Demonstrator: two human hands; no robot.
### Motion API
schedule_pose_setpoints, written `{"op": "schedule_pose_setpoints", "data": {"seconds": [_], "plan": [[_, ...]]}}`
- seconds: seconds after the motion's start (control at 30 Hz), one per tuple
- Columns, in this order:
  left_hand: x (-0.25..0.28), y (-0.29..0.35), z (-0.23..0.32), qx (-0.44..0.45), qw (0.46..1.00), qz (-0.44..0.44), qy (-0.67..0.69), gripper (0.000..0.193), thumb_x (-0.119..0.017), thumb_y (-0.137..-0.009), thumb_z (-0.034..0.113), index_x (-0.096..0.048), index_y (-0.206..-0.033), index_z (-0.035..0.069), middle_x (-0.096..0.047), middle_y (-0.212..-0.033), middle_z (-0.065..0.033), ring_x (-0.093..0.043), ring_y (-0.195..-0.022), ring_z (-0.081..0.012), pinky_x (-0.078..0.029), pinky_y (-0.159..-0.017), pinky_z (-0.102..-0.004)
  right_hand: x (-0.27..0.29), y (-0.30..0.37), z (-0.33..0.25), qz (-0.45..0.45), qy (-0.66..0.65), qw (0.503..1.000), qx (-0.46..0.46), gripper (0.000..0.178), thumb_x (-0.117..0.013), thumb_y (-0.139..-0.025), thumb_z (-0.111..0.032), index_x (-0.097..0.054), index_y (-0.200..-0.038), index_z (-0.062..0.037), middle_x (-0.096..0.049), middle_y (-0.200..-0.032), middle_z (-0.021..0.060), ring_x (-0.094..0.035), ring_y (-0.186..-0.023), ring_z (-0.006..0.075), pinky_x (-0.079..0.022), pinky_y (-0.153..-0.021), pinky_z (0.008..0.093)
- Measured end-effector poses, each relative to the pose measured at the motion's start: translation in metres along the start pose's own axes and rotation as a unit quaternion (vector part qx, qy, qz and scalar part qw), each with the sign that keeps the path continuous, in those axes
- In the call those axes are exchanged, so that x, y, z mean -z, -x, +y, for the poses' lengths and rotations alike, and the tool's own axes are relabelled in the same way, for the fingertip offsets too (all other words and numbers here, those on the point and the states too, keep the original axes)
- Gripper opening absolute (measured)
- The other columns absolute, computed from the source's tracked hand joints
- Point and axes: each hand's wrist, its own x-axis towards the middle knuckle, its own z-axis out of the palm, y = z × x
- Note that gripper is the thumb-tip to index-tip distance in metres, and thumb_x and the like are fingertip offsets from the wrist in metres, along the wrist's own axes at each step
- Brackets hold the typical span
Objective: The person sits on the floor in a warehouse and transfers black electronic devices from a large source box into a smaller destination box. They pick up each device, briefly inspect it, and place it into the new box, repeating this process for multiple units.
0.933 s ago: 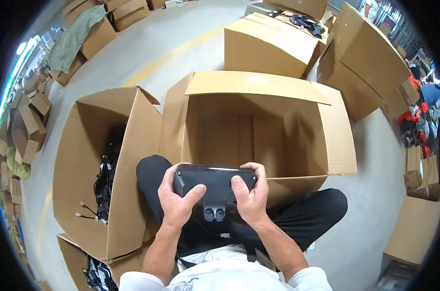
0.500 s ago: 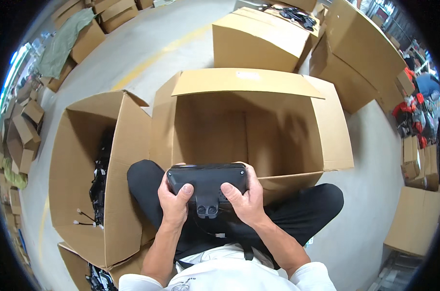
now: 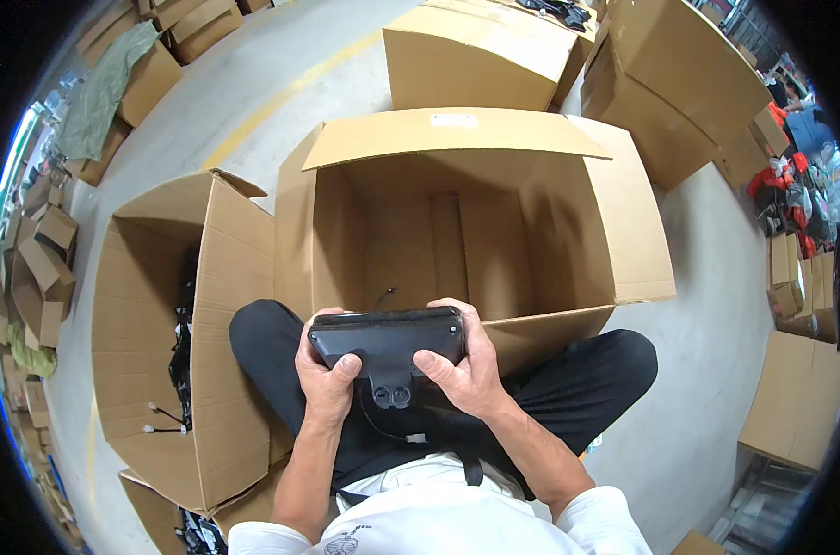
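Note:
Between both hands is a flat black plastic electronic unit (image 3: pixel 383 343), its back facing up. A bracket with two round holes juts from its near edge. From it a thin black cable hangs over my lap, ending in a white connector (image 3: pixel 415 438). My left hand (image 3: pixel 327 379) clasps the left end, thumb on the back and fingers underneath. My right hand (image 3: pixel 463 368) grips the right end the same way. A small dark cable end (image 3: pixel 389 293) shows just beyond the unit's far edge. Ahead stands a large open cardboard box (image 3: pixel 463 326), its near wall close to my hands.
At my left stands another open cardboard box (image 3: pixel 230 342) holding black parts (image 3: pixel 181 356) with cables. Part of a third box (image 3: pixel 152 509) shows at lower left. Further boxes (image 3: pixel 475 60) stand beyond the large one. My crossed legs (image 3: pixel 586 379) flank the unit.
The unit has tilted slightly in my hands, and its right end sits lower. A small cable end now shows past its far edge. The whole view has shifted a little.

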Motion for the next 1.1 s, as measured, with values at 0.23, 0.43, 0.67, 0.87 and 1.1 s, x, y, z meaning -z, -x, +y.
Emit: {"op": "schedule_pose_setpoints", "data": {"seconds": [0.23,0.43,0.67,0.87,1.1], "plan": [[-0.008,0.006,-0.006,0.098,0.994,0.045,0.004,0.066,-0.088,-0.082,0.041,-0.056,-0.121,-0.002,-0.064,-0.112,-0.0097,-0.064,-0.100,-0.0182,-0.054,-0.091,-0.0335,-0.007,-0.005,-0.022,0.076,0.018,0.996,-0.049,0.049,-0.079,-0.092,-0.029,-0.057,-0.119,0.0058,-0.071,-0.099,0.0136,-0.069,-0.088,0.0173,-0.056,-0.078,0.0295],[-0.015,0.005,-0.006,0.127,0.990,0.054,0.012,0.058,-0.084,-0.087,0.039,-0.057,-0.119,-0.001,-0.066,-0.109,-0.0096,-0.065,-0.097,-0.0164,-0.055,-0.088,-0.0328,-0.006,-0.009,-0.023,0.095,0.022,0.992,-0.086,0.046,-0.079,-0.091,-0.029,-0.060,-0.114,0.0067,-0.072,-0.095,0.0135,-0.069,-0.085,0.0171,-0.056,-0.077,0.0299],[-0.015,0.009,-0.003,0.127,0.990,0.063,0.009,0.059,-0.085,-0.085,0.032,-0.057,-0.124,-0.003,-0.067,-0.110,-0.0111,-0.066,-0.100,-0.0186,-0.054,-0.092,-0.0342,0.006,-0.014,-0.016,0.050,-0.013,0.993,-0.102,0.047,-0.081,-0.090,-0.028,-0.060,-0.117,0.0047,-0.070,-0.098,0.0093,-0.065,-0.090,0.0144,-0.054,-0.081,0.0294],[-0.015,0.028,0.025,0.161,0.966,-0.151,-0.134,0.072,-0.087,-0.077,0.016,-0.055,-0.137,-0.007,-0.067,-0.124,-0.0133,-0.064,-0.113,-0.0171,-0.050,-0.101,-0.0331,0.064,-0.031,-0.025,-0.153,-0.044,0.981,-0.108,0.069,-0.090,-0.078,-0.030,-0.060,-0.133,-0.0021,-0.068,-0.113,0.0090,-0.064,-0.104,0.0165,-0.052,-0.094,0.0299],[-0.006,0.041,0.001,0.133,0.961,-0.171,-0.172,0.074,-0.088,-0.076,0.010,-0.054,-0.140,-0.006,-0.068,-0.126,-0.0135,-0.065,-0.113,-0.0165,-0.051,-0.101,-0.0316,0.075,-0.029,-0.013,-0.202,-0.024,0.976,-0.073,0.077,-0.094,-0.068,-0.036,-0.065,-0.133,-0.0067,-0.070,-0.117,0.0116,-0.067,-0.110,0.0243,-0.053,-0.099,0.0347]]}}
